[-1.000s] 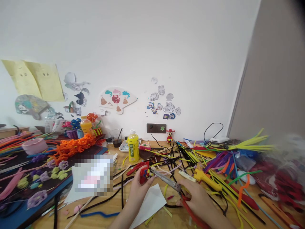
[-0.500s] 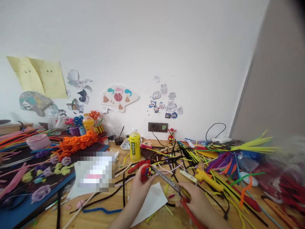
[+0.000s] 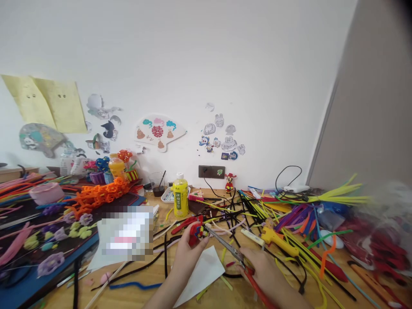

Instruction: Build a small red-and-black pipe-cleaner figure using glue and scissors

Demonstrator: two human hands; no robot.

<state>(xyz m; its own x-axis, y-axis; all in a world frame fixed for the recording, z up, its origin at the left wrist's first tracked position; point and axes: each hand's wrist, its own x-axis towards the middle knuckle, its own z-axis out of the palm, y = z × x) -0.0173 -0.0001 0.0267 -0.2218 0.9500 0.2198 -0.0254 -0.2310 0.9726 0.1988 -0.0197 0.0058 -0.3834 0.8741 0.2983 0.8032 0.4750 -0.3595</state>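
Note:
My left hand [image 3: 189,251] holds a small red pipe-cleaner figure [image 3: 196,234] with blue and yellow bits on it. My right hand [image 3: 262,274] grips long steel scissors [image 3: 225,244] with red handles. Their blades reach up and left, and the tips are at the figure, though I cannot tell whether they cut it. A white paper triangle [image 3: 201,277] lies on the wooden table [image 3: 141,292] under and between my hands.
Tangled pipe cleaners in many colours cover the table on the right, around a yellow glue gun [image 3: 277,241]. Behind stand a yellow bottle [image 3: 180,196] and a small figurine [image 3: 229,182]. On the left, a dark blue board [image 3: 48,279] holds pipe-cleaner flowers and an orange chain [image 3: 103,198].
The view has shifted slightly. My hands stay close to the same place, with the scissors still at the red figure.

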